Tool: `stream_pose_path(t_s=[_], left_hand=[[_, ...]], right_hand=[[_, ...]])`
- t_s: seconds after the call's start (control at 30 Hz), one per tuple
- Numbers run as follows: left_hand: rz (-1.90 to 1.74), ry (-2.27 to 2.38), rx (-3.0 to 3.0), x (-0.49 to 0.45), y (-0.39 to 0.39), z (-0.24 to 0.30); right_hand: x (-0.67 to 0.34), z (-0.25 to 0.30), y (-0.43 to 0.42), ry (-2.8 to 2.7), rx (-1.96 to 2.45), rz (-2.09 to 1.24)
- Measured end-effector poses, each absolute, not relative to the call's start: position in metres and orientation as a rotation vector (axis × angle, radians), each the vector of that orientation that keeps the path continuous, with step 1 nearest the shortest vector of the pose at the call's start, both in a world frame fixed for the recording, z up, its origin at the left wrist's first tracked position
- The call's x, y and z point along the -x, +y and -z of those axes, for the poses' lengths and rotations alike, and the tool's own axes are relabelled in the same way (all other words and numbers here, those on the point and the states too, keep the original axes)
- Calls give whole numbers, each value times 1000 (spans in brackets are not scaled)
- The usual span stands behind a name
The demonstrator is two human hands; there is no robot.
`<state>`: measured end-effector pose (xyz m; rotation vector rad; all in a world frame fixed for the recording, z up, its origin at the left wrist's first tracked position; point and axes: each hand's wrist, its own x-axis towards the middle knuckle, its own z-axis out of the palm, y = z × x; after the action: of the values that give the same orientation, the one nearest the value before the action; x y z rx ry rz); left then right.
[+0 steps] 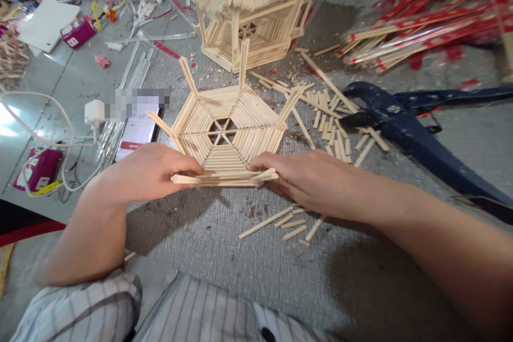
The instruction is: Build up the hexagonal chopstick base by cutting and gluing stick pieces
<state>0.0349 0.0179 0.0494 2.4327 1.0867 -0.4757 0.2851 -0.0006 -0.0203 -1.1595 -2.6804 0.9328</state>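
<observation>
A hexagonal frame of pale wooden sticks (228, 123) lies flat on the grey mat, with several sticks pointing up from its corners. My left hand (148, 171) pinches the left end of a wooden stick (224, 176) laid along the frame's near edge. My right hand (304, 173) pinches the right end of that same stick. Both hands have their fingers closed and rest on the mat, one on each side of the frame.
A tall stick-built tower (248, 5) stands behind the frame. Cut stick pieces (336, 128) lie scattered to the right and near my right wrist. Large blue cutters (404, 117) lie at right, red-wrapped chopsticks (420, 26) behind them. A phone (136, 128) and charger cable (60, 133) are at left.
</observation>
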Motion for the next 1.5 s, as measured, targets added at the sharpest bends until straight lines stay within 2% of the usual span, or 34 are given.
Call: stream_pose_path(t_s=[0.67,1.5], left_hand=[[448,1039,-2305,-33,18,-50],[477,1115,-2429,-36,16,-51]], right_hand=[[-284,20,0,-2704,1172,-953],[-284,18,0,-2692,1153,-978]])
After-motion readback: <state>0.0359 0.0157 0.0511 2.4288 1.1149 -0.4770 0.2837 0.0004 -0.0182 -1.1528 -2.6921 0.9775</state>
